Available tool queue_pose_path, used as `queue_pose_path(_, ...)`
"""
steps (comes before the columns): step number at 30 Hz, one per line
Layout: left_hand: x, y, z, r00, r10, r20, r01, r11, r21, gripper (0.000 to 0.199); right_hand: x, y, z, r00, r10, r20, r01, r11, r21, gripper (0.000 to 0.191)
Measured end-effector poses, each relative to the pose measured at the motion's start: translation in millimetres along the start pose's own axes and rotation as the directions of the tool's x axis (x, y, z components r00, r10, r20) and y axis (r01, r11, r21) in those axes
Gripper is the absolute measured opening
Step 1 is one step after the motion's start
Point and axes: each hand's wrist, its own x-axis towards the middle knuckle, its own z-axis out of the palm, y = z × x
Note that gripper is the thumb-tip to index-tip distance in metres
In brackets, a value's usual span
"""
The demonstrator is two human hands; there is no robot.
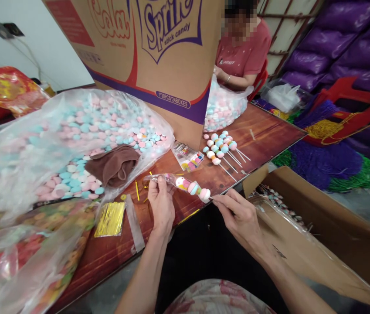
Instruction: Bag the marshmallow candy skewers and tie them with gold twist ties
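Above the table's edge (189,216), a marshmallow skewer (198,190) — likely light, squashy, best held by its stick — sits partly in clear wrap (168,178) pinched by the left hand (162,205), while the right hand's (239,216) nearly closed fingertips grip the stick end.

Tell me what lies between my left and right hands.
A candy stick, partly in a clear wrapper, spans from left hand to right hand, in the head view.
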Motion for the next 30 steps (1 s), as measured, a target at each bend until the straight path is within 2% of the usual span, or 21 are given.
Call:
queue_pose_path(3,0,-1,-0.6,0.999,-0.035,0.019,0.036,0.999,-0.016,0.030,0,-1,1,0.999,0.052,0.003,-0.052,0.997,0.055,0.019)
queue_pose_path(7,0,-3,-1.9,0.998,-0.058,0.033,0.059,0.998,-0.026,0.031,3,2,1,0.989,0.100,0.110,-0.115,0.984,0.136,0.020)
queue_pose_path(14,-7,-8,-1.1,0.998,-0.057,-0.016,0.057,0.998,-0.007,0.033,2,2,4,0.985,0.135,0.102,-0.146,0.984,0.107,0.022)
queue_pose_path(19,-9,-14,-3.1,0.998,-0.052,-0.021,0.051,0.997,-0.059,0.032,1,6,3,0.964,0.154,0.218,-0.194,0.965,0.175,0.021)
queue_pose_path(21,-9,-14,-3.8,0.997,-0.071,-0.013,0.070,0.995,-0.072,0.033,0,6,3,0.963,0.162,0.217,-0.199,0.966,0.164,0.022)
queue_pose_path(26,-13,-9,1.6,0.993,-0.121,-0.004,0.120,0.988,-0.094,0.034,-3,4,8,0.992,0.073,0.105,-0.074,0.997,0.006,0.021)
queue_pose_path(30,-18,-4,7.9,0.981,-0.188,0.049,0.191,0.979,-0.069,0.033,-6,6,13,0.992,-0.061,0.109,0.079,0.981,-0.175,0.023)
